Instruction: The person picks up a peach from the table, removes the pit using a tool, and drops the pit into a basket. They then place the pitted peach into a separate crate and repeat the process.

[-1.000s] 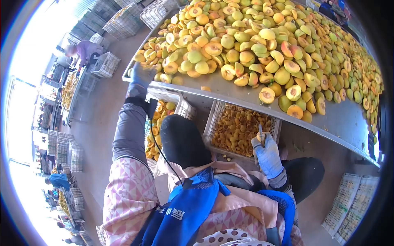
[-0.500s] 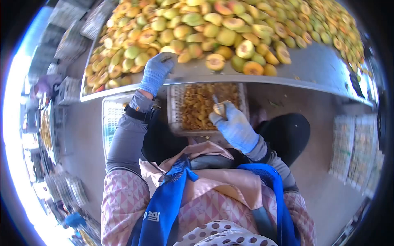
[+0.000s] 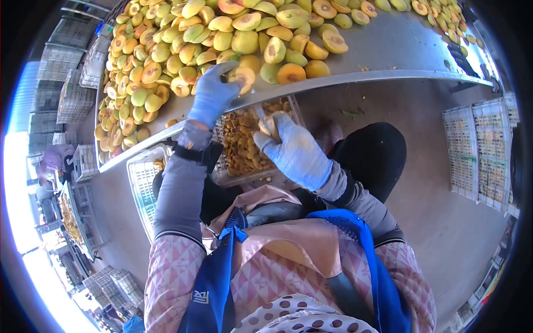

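Note:
My left hand, in a blue glove, is at the near edge of the metal table with thumb and fingers curled round the side of a peach half. The half's cut orange face is turned up. Over the crate below the table edge, my gloved right hand is closed round the pale handle of a small tool. Its metal end points up and left, toward the table edge. Under it, the white crate contains many small brownish-orange pieces.
A big heap of yellow-green peach halves covers the left and back of the metal table. A second white crate stands left of my legs. Stacked crates stand at right, more at far left, where another person bends.
My view has turned, so the table and crate sit at a slant. My left hand has come to the peach half at the edge. My right hand, with the tool, has moved closer to it.

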A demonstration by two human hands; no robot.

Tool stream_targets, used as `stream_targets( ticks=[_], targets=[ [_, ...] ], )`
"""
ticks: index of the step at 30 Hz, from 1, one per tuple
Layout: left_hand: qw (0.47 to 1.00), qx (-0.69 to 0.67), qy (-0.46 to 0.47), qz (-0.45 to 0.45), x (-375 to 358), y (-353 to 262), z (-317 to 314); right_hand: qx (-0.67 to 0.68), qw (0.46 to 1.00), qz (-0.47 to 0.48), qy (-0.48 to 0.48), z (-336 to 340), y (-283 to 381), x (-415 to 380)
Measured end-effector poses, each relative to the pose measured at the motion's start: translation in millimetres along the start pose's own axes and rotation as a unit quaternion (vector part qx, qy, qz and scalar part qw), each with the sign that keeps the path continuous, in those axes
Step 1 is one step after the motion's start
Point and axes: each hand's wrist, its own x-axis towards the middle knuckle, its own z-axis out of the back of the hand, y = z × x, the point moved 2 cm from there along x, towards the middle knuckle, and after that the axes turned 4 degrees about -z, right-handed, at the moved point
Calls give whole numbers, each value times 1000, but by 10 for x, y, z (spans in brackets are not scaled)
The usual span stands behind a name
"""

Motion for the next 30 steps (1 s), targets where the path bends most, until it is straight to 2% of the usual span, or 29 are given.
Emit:
stream_targets(
  ticks=[1,3,4,5,7,8,10,11,12,14,15,18,19,22,23,26,28,30],
  targets=[
    [998,-56,32,-5,-83,-135,65,-8,1000,-10,-11,28,-1,22],
    [981,-167,93,-11,-328,-472,268,-4,996,19,-90,46,-10,86],
    [975,-196,101,22,-427,-593,328,-3,991,34,-128,53,-14,111],
    [967,-225,107,56,-519,-706,372,20,993,18,-113,57,-20,142],
    [953,-268,105,97,-674,-812,368,195,977,-21,-79,-85,-22,173],
    [937,-334,62,86,-752,-753,297,280,957,-37,-61,-141,-16,166],
    [887,-457,-29,61,-927,-618,129,417,886,-200,44,-156,88,92],
    [896,-433,-96,22,-997,-721,-1,415,886,-202,55,-192,107,77],
    [871,-474,-123,40,-1023,-755,-52,412,885,-205,65,-230,125,61],
    [808,-556,-181,79,-1100,-768,-136,263,963,-58,0,-345,63,38],
    [771,-593,-210,99,-1149,-755,-138,145,987,-68,-31,-275,147,-11],
    [851,-480,-151,149,-1236,-658,111,122,988,24,-94,-167,213,-19],
    [907,-383,-148,93,-1253,-570,87,75,981,135,-120,-189,188,20],
    [891,-439,-83,83,-1317,-640,52,69,989,121,-55,-240,227,17],
    [968,-234,-93,-14,-1316,-615,51,39,988,138,-58,-252,203,10],
    [874,-472,-87,82,-1331,-745,13,-22,982,175,-63,-298,144,-24],
    [884,-449,-107,74,-1323,-778,-6,-25,981,180,-66,-307,157,-37],
    [887,-437,-126,77,-1331,-742,3,-90,982,167,10,-307,201,-96]
  ],
)
